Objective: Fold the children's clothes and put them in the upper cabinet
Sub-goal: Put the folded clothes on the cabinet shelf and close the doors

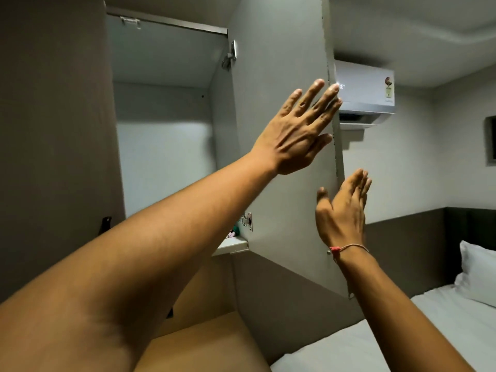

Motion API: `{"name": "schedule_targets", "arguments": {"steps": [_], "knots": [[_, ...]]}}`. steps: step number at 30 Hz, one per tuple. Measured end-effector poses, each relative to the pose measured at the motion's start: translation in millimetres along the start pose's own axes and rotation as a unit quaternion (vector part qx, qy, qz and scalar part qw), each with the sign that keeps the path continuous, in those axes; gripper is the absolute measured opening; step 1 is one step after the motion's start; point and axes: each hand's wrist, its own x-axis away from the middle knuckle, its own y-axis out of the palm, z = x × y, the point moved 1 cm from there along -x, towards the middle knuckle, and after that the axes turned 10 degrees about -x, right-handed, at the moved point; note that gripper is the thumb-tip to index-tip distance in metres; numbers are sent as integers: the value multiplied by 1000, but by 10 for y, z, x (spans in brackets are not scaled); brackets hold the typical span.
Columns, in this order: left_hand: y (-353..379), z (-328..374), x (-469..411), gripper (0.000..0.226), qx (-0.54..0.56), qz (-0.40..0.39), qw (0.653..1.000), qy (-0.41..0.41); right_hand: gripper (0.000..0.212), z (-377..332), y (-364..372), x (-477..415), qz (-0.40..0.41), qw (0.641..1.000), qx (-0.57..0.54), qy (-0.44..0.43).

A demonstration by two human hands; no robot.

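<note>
The upper cabinet (163, 146) stands open in front of me, its grey door (279, 76) swung out to the right. My left hand (298, 130) lies flat against the inner face of that door, fingers spread near its free edge. Lower down, my right hand (343, 210) is open with its fingers behind the door's edge and its thumb in front. A small bit of coloured clothing (234, 232) peeks out on the cabinet shelf (232, 245), mostly hidden behind my left forearm. Neither hand holds anything.
An air conditioner (365, 89) hangs on the wall behind the door. A bed with a white sheet (375, 339) and a pillow (477, 275) lies at the lower right. The closed lower cabinet fronts (53, 130) fill the left.
</note>
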Motion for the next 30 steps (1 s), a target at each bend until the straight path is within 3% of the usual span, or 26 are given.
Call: {"name": "schedule_targets", "arguments": {"steps": [7,13,19,25,30], "knots": [[-18,-138,51,61,-37,-20,999,25,84,-162,109,258,-29,995,-75,-55],[-207,-649,753,59,-54,9,998,-2,80,-587,503,723,-76,982,-97,-145],[-293,-1311,1636,60,-112,-27,993,-33,69,-967,1105,1023,-141,946,-105,-273],[-10,-1909,2539,63,-175,-131,967,-134,65,-1086,2170,1010,-263,911,-13,-318],[425,-2071,3523,63,-107,-204,928,-294,67,-1106,3088,998,-311,905,40,-289]]}}
